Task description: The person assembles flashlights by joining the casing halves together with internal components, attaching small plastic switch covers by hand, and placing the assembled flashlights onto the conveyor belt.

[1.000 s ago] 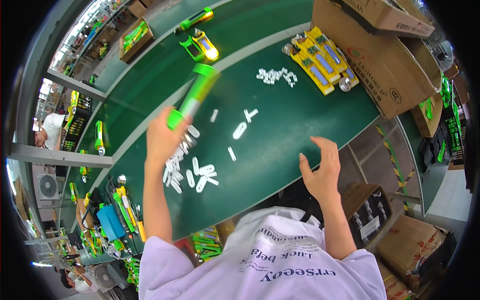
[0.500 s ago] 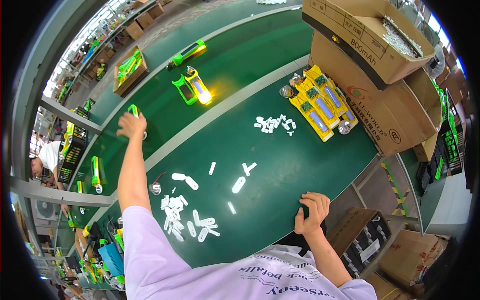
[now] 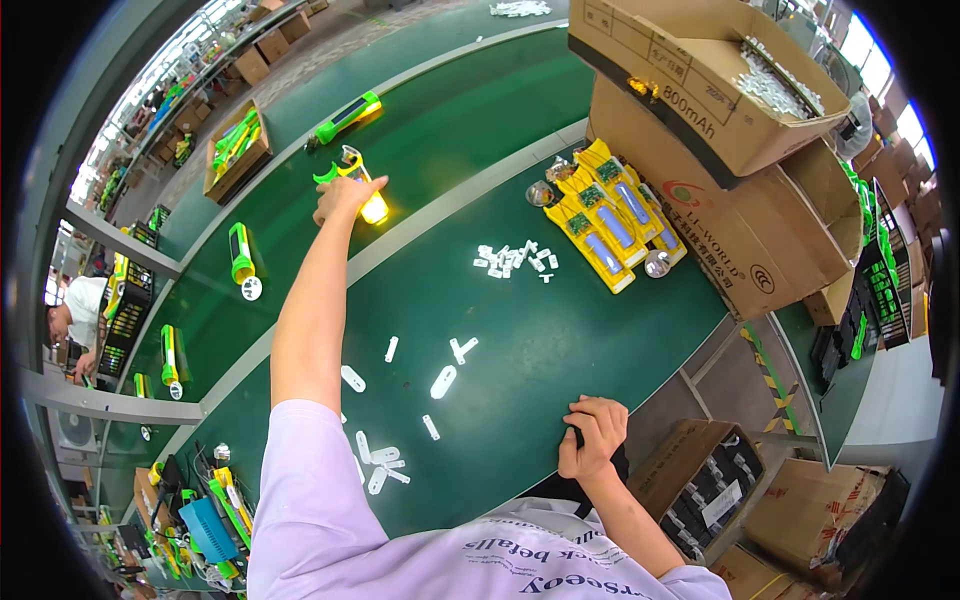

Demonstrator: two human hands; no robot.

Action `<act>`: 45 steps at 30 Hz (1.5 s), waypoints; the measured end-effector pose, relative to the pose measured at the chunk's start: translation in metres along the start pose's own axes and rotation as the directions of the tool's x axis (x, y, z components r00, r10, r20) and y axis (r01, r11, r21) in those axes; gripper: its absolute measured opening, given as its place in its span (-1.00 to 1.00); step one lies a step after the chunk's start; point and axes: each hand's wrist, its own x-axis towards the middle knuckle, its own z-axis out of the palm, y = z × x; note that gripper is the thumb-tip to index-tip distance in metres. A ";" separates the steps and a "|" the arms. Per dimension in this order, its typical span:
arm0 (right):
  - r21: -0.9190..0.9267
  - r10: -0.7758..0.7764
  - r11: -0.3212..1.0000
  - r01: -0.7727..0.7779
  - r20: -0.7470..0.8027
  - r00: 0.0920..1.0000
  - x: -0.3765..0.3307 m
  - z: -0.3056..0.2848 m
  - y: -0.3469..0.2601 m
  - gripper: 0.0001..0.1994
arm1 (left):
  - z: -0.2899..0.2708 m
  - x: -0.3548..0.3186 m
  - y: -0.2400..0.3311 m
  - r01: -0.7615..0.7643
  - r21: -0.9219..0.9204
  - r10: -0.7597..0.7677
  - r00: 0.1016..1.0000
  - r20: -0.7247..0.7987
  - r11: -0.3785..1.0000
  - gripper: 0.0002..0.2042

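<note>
Yellow and glowing, a lamp half (image 3: 374, 209) sits at the green belt (image 3: 470, 112) beneath the left hand (image 3: 346, 199); whether that hand grips it, I cannot tell. Loosely closed, the right hand (image 3: 595, 436) is at the near edge of the table (image 3: 600, 345), where white pieces (image 3: 443, 382) lie scattered.

Two hands: one left hand (image 3: 345, 198), one right hand (image 3: 594, 437). One lit lamp (image 3: 374, 209), partly hidden, and at least four other lamps (image 3: 240, 252). At least three yellow shells (image 3: 620, 281), with at least three blue cells (image 3: 602, 254) and three green boards (image 3: 578, 224). At least two reflectors (image 3: 657, 263). At least five white ovals (image 3: 443, 381) and four white strips (image 3: 431, 427). More than ten white bits (image 3: 515, 260), too jumbled for an exact count. Two stacked boxes (image 3: 655, 150) at right, three floor boxes (image 3: 785, 510) below them, one tray (image 3: 243, 180) at upper left. One co-worker (image 3: 85, 305).
</note>
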 end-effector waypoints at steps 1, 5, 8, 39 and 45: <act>-0.002 -0.002 1.000 0.002 -0.002 1.000 0.000 0.000 0.000 -0.82 | 0.000 0.007 -0.002 0.030 0.013 -0.030 0.999 0.013 0.999 -0.11; 0.006 -0.011 1.000 0.012 -0.028 1.000 -0.001 -0.003 0.002 -0.82 | 0.002 0.000 -0.011 -0.011 -0.073 0.005 0.997 -0.076 0.997 -0.25; 0.007 -0.021 1.000 0.021 -0.042 0.999 -0.002 -0.005 -0.002 -0.80 | -0.008 -0.015 -0.029 -0.061 -0.126 0.045 0.992 -0.122 0.990 -0.26; 0.635 0.501 -0.385 -0.670 0.753 0.426 -0.019 -0.051 -0.065 -0.64 | 0.048 -0.456 -0.108 0.446 -0.894 0.505 0.762 0.406 0.045 -0.71; 0.627 0.531 -0.371 -0.685 0.748 0.397 -0.018 -0.053 -0.069 -0.67 | 0.043 -0.460 -0.110 0.705 -0.694 0.614 0.613 0.497 -0.143 -0.59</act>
